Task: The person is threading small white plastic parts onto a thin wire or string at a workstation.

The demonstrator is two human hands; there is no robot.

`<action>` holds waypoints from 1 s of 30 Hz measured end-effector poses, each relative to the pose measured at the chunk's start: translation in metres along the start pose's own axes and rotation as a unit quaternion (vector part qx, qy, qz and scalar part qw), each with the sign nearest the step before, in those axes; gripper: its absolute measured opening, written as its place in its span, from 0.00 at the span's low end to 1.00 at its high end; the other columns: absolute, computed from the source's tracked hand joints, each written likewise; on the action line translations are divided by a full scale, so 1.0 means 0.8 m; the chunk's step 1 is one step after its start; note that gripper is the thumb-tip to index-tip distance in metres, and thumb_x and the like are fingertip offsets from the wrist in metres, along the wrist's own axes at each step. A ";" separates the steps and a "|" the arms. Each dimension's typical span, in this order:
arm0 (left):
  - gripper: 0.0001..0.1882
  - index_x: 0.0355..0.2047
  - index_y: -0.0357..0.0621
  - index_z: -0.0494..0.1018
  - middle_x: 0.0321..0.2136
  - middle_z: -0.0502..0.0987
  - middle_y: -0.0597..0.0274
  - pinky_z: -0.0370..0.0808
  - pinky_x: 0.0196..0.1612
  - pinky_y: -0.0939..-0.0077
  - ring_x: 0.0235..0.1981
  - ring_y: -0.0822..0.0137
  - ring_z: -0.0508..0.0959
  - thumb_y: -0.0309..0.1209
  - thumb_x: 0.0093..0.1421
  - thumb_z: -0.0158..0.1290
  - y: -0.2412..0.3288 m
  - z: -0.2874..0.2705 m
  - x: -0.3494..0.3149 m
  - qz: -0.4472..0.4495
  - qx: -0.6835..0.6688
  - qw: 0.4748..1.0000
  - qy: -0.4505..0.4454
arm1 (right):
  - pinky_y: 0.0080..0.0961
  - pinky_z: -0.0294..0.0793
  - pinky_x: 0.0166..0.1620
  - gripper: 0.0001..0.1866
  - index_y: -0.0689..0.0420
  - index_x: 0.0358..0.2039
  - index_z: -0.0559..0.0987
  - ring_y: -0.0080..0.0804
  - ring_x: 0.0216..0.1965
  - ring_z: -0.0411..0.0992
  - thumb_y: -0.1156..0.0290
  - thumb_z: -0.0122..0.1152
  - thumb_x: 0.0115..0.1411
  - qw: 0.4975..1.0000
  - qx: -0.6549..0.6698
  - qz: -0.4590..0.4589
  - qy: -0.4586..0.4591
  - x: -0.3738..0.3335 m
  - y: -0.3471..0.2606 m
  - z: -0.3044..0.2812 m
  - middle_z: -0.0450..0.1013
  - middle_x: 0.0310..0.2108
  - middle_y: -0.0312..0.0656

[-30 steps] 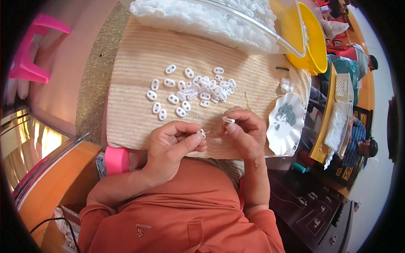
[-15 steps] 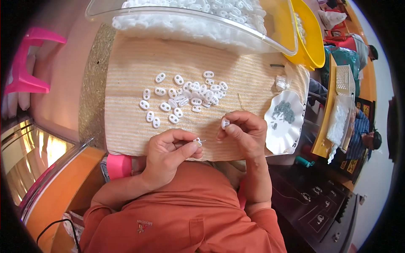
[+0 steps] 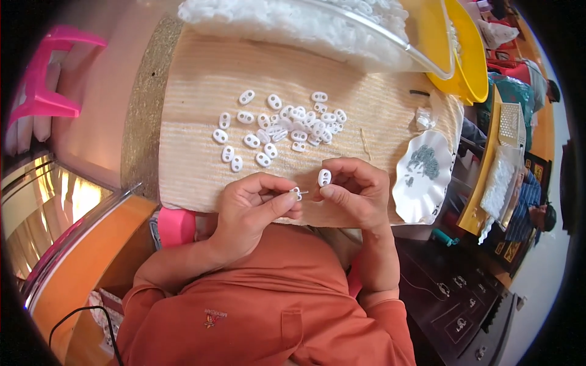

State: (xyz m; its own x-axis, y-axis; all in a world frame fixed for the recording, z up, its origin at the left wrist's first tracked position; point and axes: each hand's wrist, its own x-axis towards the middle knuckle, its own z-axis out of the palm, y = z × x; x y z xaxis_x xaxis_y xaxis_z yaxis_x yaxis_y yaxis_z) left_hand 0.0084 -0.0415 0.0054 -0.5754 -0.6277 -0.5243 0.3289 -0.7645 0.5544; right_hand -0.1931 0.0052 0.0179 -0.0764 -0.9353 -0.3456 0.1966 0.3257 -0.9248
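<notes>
My left hand (image 3: 251, 204) is closed, pinching a small white plastic piece (image 3: 296, 193) between thumb and forefinger. From that piece a thin pin-like tip sticks out toward the right hand. Thumb and fingers of my right hand (image 3: 361, 190) grip a white oval two-hole piece (image 3: 325, 177), its holes facing up. The two held pieces are close but apart, above the table's near edge. Beyond the hands, a loose group of similar white two-hole pieces (image 3: 299, 135) lies on the striped cloth (image 3: 195, 79).
At right lies a white scalloped plate (image 3: 412, 206) holding small grey-green bits (image 3: 424, 161). A thin stick (image 3: 365, 143) and crumpled clear plastic (image 3: 425, 118) lie nearby. A clear bin (image 3: 430, 64) of white pieces stands at the back beside a yellow basin (image 3: 476, 67). Other people sit far right.
My hands have come closer together, the left moving right. The right hand's piece has turned so its holes face up. The whole view has shifted slightly.
</notes>
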 end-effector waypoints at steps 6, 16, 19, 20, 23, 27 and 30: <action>0.09 0.40 0.35 0.72 0.32 0.77 0.56 0.80 0.38 0.75 0.32 0.70 0.79 0.20 0.58 0.53 -0.001 -0.001 -0.001 0.007 -0.008 1.000 0.002 | 0.27 0.77 0.40 0.16 0.69 0.42 0.76 0.32 0.36 0.76 0.86 0.63 0.51 0.998 0.008 -0.040 -0.037 -0.001 0.010 0.009 0.75 0.34 0.47; 0.08 0.40 0.35 0.72 0.32 0.77 0.55 0.80 0.38 0.76 0.33 0.70 0.78 0.21 0.59 0.53 -0.004 -0.004 -0.002 0.006 -0.008 1.000 -0.011 | 0.27 0.74 0.43 0.16 0.68 0.42 0.76 0.32 0.38 0.74 0.85 0.63 0.50 0.998 0.043 -0.038 -0.038 -0.006 0.014 0.015 0.74 0.36 0.48; 0.08 0.40 0.35 0.72 0.32 0.77 0.56 0.80 0.38 0.76 0.33 0.71 0.78 0.21 0.59 0.53 -0.005 -0.003 -0.002 0.008 -0.003 1.000 -0.009 | 0.26 0.74 0.42 0.16 0.68 0.42 0.76 0.32 0.38 0.74 0.85 0.63 0.50 0.997 0.045 -0.040 -0.038 -0.007 0.016 0.016 0.74 0.36 0.48; 0.08 0.40 0.35 0.72 0.32 0.77 0.56 0.80 0.38 0.76 0.33 0.71 0.78 0.21 0.59 0.53 -0.005 -0.003 -0.002 0.008 -0.003 1.000 -0.010 | 0.26 0.74 0.42 0.16 0.68 0.42 0.76 0.32 0.38 0.74 0.85 0.63 0.50 0.997 0.051 -0.036 -0.036 -0.008 0.016 0.016 0.74 0.35 0.48; 0.08 0.40 0.35 0.72 0.32 0.77 0.56 0.80 0.38 0.76 0.32 0.71 0.78 0.21 0.59 0.53 -0.005 -0.003 -0.002 0.008 -0.005 1.000 -0.011 | 0.26 0.74 0.42 0.16 0.68 0.42 0.76 0.31 0.38 0.74 0.86 0.63 0.50 0.997 0.046 -0.050 -0.043 -0.007 0.017 0.015 0.74 0.35 0.47; 0.08 0.40 0.35 0.72 0.32 0.77 0.56 0.80 0.38 0.77 0.32 0.71 0.78 0.21 0.59 0.53 -0.005 -0.003 -0.002 0.011 0.003 1.000 -0.013 | 0.22 0.73 0.44 0.16 0.66 0.44 0.76 0.26 0.39 0.72 0.86 0.62 0.53 0.996 0.047 -0.047 -0.053 -0.008 0.018 0.015 0.72 0.36 0.41; 0.08 0.40 0.35 0.72 0.32 0.77 0.56 0.80 0.37 0.77 0.32 0.71 0.79 0.21 0.59 0.53 -0.005 -0.004 -0.002 0.009 0.003 1.000 -0.011 | 0.21 0.73 0.43 0.16 0.66 0.44 0.76 0.26 0.39 0.72 0.85 0.62 0.52 0.996 0.052 -0.053 -0.052 -0.008 0.019 0.015 0.72 0.36 0.41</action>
State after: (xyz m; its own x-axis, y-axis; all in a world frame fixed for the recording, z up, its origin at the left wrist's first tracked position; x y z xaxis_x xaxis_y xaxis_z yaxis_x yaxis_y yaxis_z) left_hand 0.0101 -0.0377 0.0017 -0.5858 -0.6386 -0.4991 0.3361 -0.7518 0.5673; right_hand -0.1777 0.0143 0.0076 -0.0026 -0.9748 -0.2229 0.2934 0.2123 -0.9321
